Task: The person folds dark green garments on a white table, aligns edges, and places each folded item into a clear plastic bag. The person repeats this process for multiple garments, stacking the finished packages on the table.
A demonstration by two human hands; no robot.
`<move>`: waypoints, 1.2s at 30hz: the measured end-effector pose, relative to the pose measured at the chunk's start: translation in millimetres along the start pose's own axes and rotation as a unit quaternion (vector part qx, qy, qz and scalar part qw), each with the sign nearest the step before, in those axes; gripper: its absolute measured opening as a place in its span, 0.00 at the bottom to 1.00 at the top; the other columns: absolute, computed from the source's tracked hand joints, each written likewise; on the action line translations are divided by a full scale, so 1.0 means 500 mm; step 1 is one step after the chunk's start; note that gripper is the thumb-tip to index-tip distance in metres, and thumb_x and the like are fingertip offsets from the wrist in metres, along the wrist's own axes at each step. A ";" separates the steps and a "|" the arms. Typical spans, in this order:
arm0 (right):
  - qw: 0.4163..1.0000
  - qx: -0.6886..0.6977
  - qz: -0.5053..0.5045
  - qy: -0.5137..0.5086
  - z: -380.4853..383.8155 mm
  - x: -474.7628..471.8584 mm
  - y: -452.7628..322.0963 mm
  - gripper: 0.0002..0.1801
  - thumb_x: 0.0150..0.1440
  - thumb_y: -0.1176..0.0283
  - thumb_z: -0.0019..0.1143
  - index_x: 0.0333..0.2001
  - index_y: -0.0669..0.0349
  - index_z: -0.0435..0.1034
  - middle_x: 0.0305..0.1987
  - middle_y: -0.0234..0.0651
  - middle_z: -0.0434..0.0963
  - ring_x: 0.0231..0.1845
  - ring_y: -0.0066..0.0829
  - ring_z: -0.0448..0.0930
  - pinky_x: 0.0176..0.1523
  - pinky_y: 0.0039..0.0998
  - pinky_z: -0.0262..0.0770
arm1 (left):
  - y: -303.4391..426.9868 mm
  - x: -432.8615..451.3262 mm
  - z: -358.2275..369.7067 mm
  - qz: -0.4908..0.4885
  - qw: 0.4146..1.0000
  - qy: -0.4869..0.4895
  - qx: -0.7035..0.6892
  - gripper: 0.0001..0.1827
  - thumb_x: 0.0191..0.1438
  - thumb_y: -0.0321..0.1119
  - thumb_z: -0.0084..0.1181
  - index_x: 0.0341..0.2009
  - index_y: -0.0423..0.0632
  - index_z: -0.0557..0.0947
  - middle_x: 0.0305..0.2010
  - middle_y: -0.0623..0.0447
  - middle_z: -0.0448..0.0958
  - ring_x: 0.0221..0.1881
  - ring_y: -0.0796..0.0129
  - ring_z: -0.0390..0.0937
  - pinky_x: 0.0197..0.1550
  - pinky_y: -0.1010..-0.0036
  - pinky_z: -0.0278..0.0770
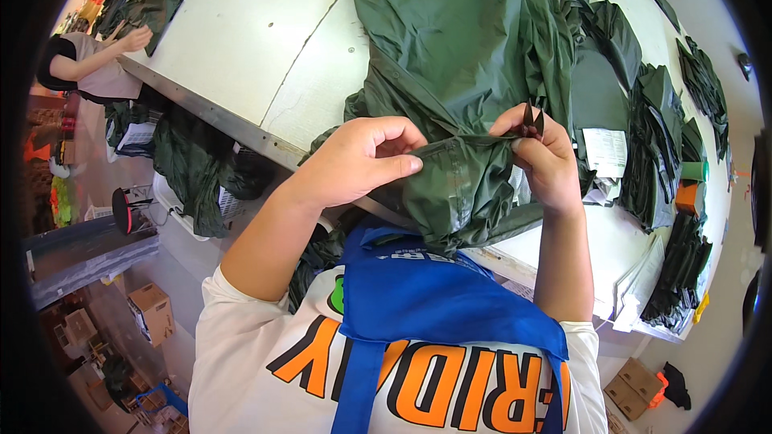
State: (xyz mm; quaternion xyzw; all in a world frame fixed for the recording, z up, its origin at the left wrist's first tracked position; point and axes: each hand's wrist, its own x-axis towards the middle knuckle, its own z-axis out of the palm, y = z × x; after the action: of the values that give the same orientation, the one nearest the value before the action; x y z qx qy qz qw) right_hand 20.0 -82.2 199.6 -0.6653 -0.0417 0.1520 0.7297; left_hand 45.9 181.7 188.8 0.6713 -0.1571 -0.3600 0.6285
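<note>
A dark green waterproof garment (449,24) spreads over the white table, its near part lifted over the front edge. My left hand (356,160) pinches the edge of this raised part between thumb and fingers. At the other end of that edge, my right hand (546,160) grips the fabric with thumb and forefinger. Small thread snips (533,120) are also in my right hand, blades pointing away from me. Between my hands the edge is drawn fairly straight, and a seam strip (459,178) shows on the fabric hanging below. The snips' handles are hidden by my fingers.
Piles of folded green garments (651,138) line the white table (313,48) at right, with a printed paper sheet (605,152) among them. A person (99,63) works at the far left. Below the table's left edge, green fabric (193,175) overflows white baskets.
</note>
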 end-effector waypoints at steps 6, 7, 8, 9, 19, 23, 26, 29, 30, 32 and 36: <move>0.998 0.014 0.016 0.059 -0.017 -0.028 0.023 0.16 0.48 0.81 0.38 0.39 0.65 0.72 0.32 0.23 0.73 0.23 0.09 0.57 0.26 0.15 0.50 | 0.000 0.006 0.033 0.019 0.987 0.030 -0.157 0.07 0.58 0.27 0.50 0.40 0.40 0.76 0.35 0.58 0.75 0.36 0.78 0.70 0.43 0.79 0.69; 0.998 0.011 0.020 0.063 -0.016 -0.031 0.023 0.16 0.48 0.81 0.38 0.40 0.65 0.72 0.33 0.23 0.73 0.23 0.09 0.58 0.26 0.15 0.50 | -0.002 0.007 0.035 0.012 0.981 0.028 -0.194 0.08 0.58 0.27 0.50 0.41 0.40 0.76 0.35 0.58 0.74 0.36 0.78 0.70 0.42 0.79 0.69; 0.998 0.007 0.021 0.057 -0.018 -0.033 0.027 0.17 0.48 0.81 0.39 0.41 0.65 0.72 0.33 0.23 0.73 0.22 0.08 0.57 0.26 0.15 0.50 | -0.005 0.008 0.038 0.004 0.973 0.026 -0.231 0.08 0.58 0.28 0.50 0.41 0.40 0.76 0.35 0.58 0.74 0.36 0.78 0.70 0.42 0.79 0.69; 0.998 0.016 0.027 0.058 -0.017 -0.033 0.028 0.17 0.49 0.81 0.40 0.42 0.65 0.72 0.34 0.23 0.73 0.23 0.08 0.58 0.27 0.15 0.51 | -0.008 0.009 0.038 -0.003 0.963 0.025 -0.267 0.08 0.58 0.28 0.50 0.42 0.40 0.75 0.35 0.58 0.74 0.36 0.78 0.70 0.42 0.78 0.69; 0.986 0.018 -0.086 0.139 0.080 -0.050 0.078 0.12 0.48 0.84 0.61 0.35 0.62 0.68 0.33 0.26 0.72 0.33 0.11 0.70 0.37 0.16 0.66 | 0.009 -0.022 0.081 0.078 0.941 0.035 0.327 0.25 0.36 0.32 0.71 0.41 0.43 0.76 0.39 0.47 0.73 0.40 0.56 0.74 0.44 0.68 0.71; 0.961 -0.226 -0.098 0.127 0.092 -0.062 0.103 0.38 0.43 0.69 0.72 0.54 0.64 0.58 0.57 0.43 0.64 0.28 0.24 0.74 0.31 0.22 0.70 | -0.019 -0.030 -0.021 0.108 0.841 0.406 0.340 0.13 0.44 0.24 0.59 0.38 0.43 0.78 0.36 0.46 0.78 0.38 0.55 0.77 0.43 0.65 0.74; 0.827 -0.548 0.056 0.112 0.081 -0.115 0.224 0.62 0.34 0.53 0.75 0.66 0.62 0.46 0.67 0.56 0.52 0.37 0.42 0.81 0.37 0.35 0.80 | -0.059 -0.072 -0.241 0.200 0.766 0.609 0.047 0.22 0.47 0.25 0.63 0.47 0.36 0.73 0.40 0.48 0.79 0.37 0.65 0.76 0.42 0.71 0.74; 0.802 -0.551 0.229 0.016 0.067 -0.160 0.291 0.54 0.38 0.65 0.69 0.67 0.57 0.47 0.42 0.50 0.74 0.35 0.47 0.80 0.36 0.38 0.78 | -0.153 -0.136 -0.425 -0.075 0.521 0.696 0.488 0.36 0.50 0.28 0.61 0.61 0.37 0.59 0.57 0.35 0.66 0.58 0.52 0.65 0.61 0.63 0.62; 0.821 -0.525 0.220 0.048 0.044 -0.182 0.317 0.53 0.39 0.68 0.67 0.67 0.55 0.47 0.37 0.48 0.75 0.35 0.48 0.80 0.36 0.38 0.78 | -0.150 -0.122 -0.406 -0.052 0.491 0.685 0.536 0.37 0.50 0.29 0.60 0.62 0.37 0.59 0.58 0.35 0.65 0.60 0.51 0.63 0.62 0.62 0.60; 0.863 -0.455 0.184 0.119 0.006 -0.196 0.307 0.48 0.40 0.74 0.61 0.66 0.54 0.50 0.32 0.46 0.77 0.34 0.48 0.79 0.38 0.38 0.77 | -0.159 -0.055 -0.339 -0.006 0.574 0.628 0.525 0.37 0.50 0.30 0.60 0.63 0.38 0.59 0.58 0.36 0.65 0.59 0.50 0.63 0.63 0.61 0.59; 0.949 -0.289 0.078 0.100 -0.045 -0.217 0.120 0.30 0.36 0.84 0.47 0.49 0.68 0.70 0.37 0.48 0.78 0.38 0.34 0.80 0.45 0.27 0.73 | -0.265 0.156 -0.228 -0.105 0.895 0.315 -0.298 0.25 0.58 0.33 0.53 0.58 0.39 0.65 0.58 0.36 0.67 0.57 0.50 0.69 0.59 0.62 0.71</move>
State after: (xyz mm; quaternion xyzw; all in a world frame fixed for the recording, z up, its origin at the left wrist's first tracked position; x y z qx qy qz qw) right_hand -87.3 -129.9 153.2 -0.8608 0.0416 0.1227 0.4922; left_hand 145.5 234.8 33.9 0.5432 0.2353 -0.2234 0.7744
